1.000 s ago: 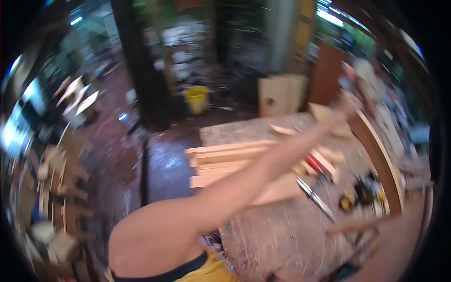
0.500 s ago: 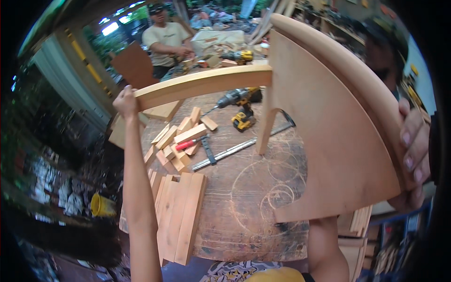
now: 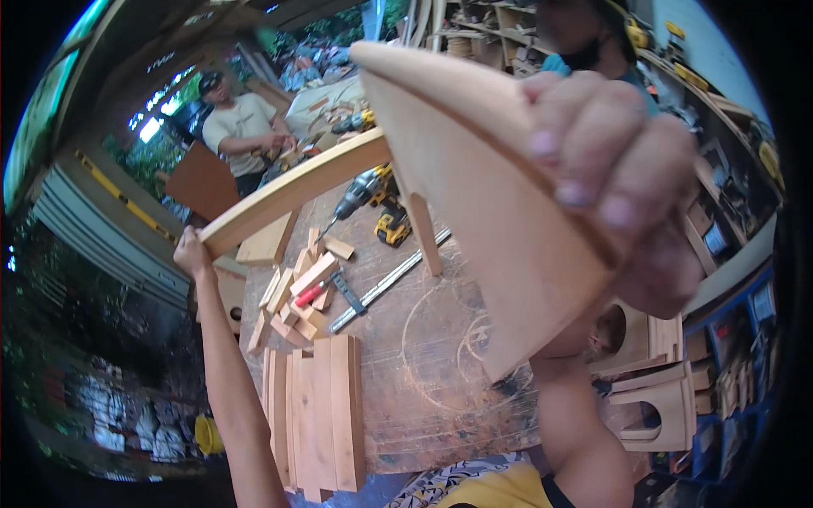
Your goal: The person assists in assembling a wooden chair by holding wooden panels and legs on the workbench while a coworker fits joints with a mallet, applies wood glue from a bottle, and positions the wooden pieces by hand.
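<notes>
My left hand (image 3: 193, 252) is closed around the far-left end of a curved wooden rail (image 3: 296, 190). The rail's other end meets a broad wooden panel (image 3: 474, 203) with a thick rounded rim (image 3: 449, 85). My right hand (image 3: 614, 161), large and close to view, grips that rim, fingers over its outer side; part of my right forearm is behind the panel. A short wooden leg (image 3: 422, 235) slants down from near the joint. The whole piece is held tilted above a worn wooden table (image 3: 398, 415).
On the table are a cordless drill (image 3: 373, 203), a bar clamp (image 3: 389, 279) with a red handle, a pile of wood offcuts (image 3: 296, 288) and several boards (image 3: 318, 415). A person (image 3: 241, 127) is across the table; another person (image 3: 593, 42) stands at the far right. Shelves (image 3: 728, 356) line the right.
The panel and rail have shifted left in view, and the panel has turned more edge-on. My right hand has come closer and higher on the rim. Both hands keep their grip.
</notes>
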The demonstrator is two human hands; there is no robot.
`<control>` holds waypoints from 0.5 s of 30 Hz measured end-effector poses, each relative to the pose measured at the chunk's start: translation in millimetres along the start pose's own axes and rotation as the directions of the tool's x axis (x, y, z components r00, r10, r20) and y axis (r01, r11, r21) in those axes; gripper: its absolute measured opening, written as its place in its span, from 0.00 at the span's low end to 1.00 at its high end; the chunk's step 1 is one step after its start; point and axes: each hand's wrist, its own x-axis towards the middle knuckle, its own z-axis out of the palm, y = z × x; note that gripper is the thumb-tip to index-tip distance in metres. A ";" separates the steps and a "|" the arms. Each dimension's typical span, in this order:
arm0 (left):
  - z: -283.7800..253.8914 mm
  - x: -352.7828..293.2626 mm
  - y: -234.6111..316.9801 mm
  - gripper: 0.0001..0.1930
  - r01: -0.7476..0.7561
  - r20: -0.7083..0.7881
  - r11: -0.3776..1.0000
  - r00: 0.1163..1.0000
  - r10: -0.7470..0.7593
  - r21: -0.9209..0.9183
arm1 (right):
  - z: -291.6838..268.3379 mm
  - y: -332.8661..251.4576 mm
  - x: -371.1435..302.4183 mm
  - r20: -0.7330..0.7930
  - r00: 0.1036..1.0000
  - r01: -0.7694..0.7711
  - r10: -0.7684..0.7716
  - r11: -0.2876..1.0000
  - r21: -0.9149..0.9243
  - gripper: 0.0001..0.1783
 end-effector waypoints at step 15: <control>-13.1 -1.2 -18.2 0.16 -0.035 -0.055 0.999 0.998 0.036 0.015 | 57.9 -9.6 6.7 -0.414 0.906 -0.157 0.093 0.980 -0.124 0.12</control>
